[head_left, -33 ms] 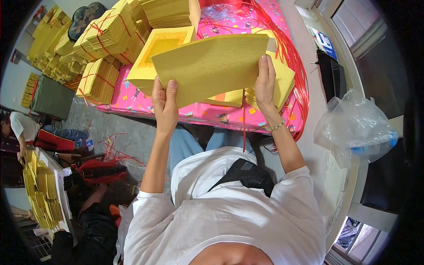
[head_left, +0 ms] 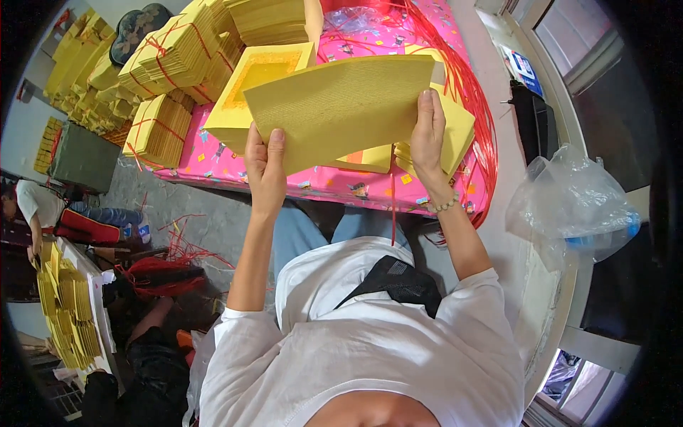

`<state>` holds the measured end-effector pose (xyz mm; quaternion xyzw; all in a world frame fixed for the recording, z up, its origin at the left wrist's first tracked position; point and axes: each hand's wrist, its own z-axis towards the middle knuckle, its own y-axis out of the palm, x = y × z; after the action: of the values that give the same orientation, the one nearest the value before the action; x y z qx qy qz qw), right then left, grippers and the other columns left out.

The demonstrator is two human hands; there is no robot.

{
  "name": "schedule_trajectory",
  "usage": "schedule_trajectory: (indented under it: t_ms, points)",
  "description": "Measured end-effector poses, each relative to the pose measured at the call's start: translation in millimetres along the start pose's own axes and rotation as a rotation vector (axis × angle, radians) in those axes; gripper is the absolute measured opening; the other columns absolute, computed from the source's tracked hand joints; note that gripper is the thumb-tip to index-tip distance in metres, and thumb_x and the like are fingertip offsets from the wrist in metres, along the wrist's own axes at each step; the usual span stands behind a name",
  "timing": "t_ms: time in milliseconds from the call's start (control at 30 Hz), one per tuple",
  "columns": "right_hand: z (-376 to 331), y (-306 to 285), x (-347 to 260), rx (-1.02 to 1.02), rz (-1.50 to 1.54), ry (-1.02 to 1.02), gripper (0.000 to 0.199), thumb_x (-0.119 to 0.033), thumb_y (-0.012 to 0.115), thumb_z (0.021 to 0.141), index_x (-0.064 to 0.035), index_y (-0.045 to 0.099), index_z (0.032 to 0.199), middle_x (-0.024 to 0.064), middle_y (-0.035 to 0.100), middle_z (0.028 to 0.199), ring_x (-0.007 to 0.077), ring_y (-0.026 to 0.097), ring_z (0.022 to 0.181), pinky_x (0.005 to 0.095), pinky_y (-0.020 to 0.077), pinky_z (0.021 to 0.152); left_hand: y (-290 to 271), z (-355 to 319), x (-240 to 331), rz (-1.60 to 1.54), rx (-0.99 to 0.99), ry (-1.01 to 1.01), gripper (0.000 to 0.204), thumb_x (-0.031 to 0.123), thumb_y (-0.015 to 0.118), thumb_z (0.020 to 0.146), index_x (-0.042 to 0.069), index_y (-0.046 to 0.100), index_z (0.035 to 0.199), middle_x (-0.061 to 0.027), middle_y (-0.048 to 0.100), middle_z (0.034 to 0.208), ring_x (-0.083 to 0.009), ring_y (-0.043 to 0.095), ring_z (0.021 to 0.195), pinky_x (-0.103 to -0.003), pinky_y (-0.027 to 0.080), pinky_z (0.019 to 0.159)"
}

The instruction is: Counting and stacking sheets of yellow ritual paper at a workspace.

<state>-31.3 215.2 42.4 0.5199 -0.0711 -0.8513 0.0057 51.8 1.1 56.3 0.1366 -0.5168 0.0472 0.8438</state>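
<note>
Gripping opposite ends, the bare left hand (head_left: 267, 171) and bare right hand (head_left: 427, 142) hold a broad yellow rectangular paper piece (head_left: 341, 110), finely lined, gently bowed, tilted above the pink patterned table cover (head_left: 203, 153).

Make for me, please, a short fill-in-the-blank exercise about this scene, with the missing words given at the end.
1. The left hand and the right hand hold the yellow paper, each with its ____ on the near face.
2. The beaded bracelet is on the ____ wrist.
3. The main colour of the patterned tablecloth is ____.
4. The long loose strands along the tablecloth's right edge are ____ in colour.

Missing words: thumb; right; pink; red.
</note>
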Motion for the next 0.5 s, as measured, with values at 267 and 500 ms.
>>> schedule_trajectory:
  t_ms: [267, 500]
  points:
    - [-7, 12, -12, -0.032, 0.196, 0.146, 0.029, -0.026, 0.037, 0.103, -0.0021, 0.054, 0.104, -0.0002, 0.054, 0.09, 0.0078, 0.047, 0.08, 0.0194, 0.039, 0.074, 3, 2, -2, -0.351, -0.136, -0.278, 0.035, 0.018, 0.047, 0.098, 0.001, 0.046, 0.129, -0.0045, 0.058, 0.119, -0.0101, 0.053, 0.108, -0.026, 0.04, 0.093]
    - [-42, 24, 4, -0.422, 0.197, 0.276, 0.034, -0.022, 0.045, 0.099, -0.0011, 0.045, 0.126, 0.0071, 0.057, 0.112, 0.0128, 0.055, 0.102, 0.0271, 0.047, 0.086, 31, -5, -19, -0.449, -0.336, -0.389, 0.043, 0.018, 0.048, 0.098, 0.002, 0.039, 0.136, -0.0063, 0.054, 0.126, -0.012, 0.048, 0.118, -0.028, 0.036, 0.099]
